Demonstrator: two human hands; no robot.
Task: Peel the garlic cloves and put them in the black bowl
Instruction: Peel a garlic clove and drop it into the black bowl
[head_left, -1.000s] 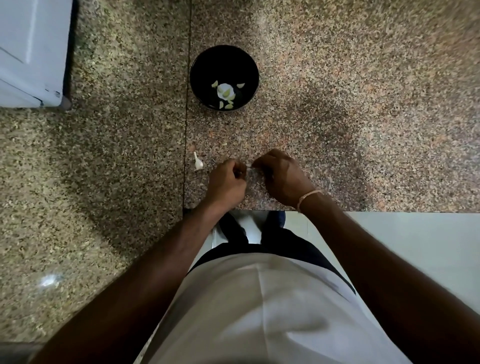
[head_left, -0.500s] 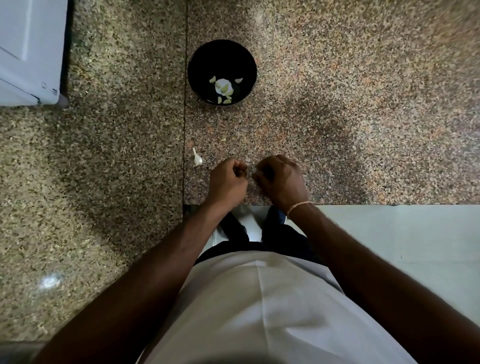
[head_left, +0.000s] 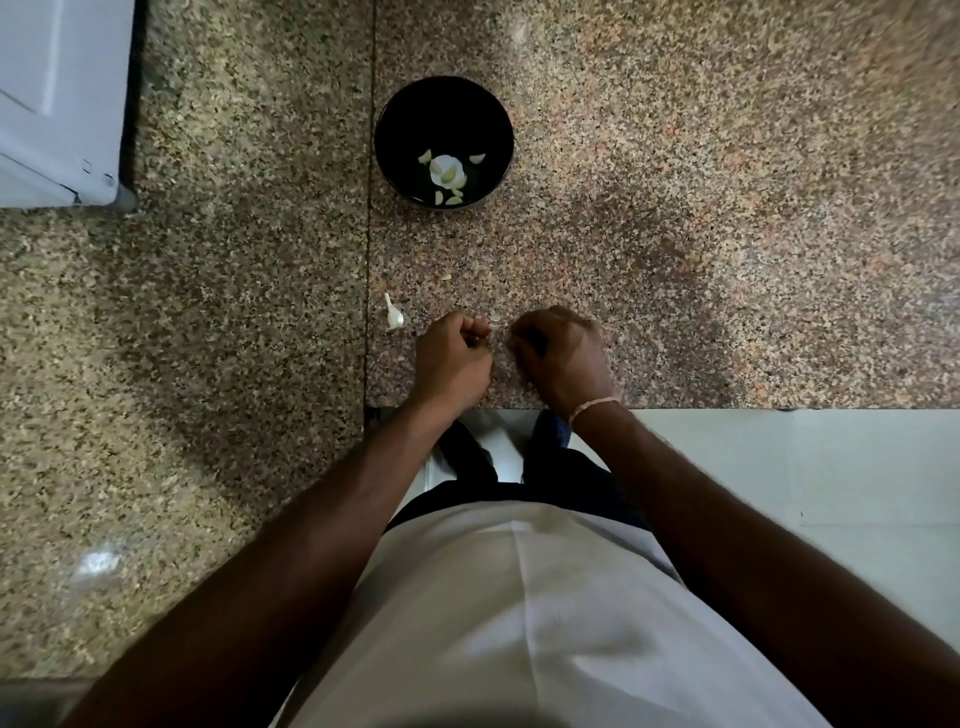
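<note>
Below the black bowl, left hand and right hand are curled, seemingly pinching a garlic clove; strip skin fully; then drop it in.

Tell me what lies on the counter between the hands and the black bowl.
Head view: mostly bare counter; one small peel scrap lies between black bowl and hands.
</note>
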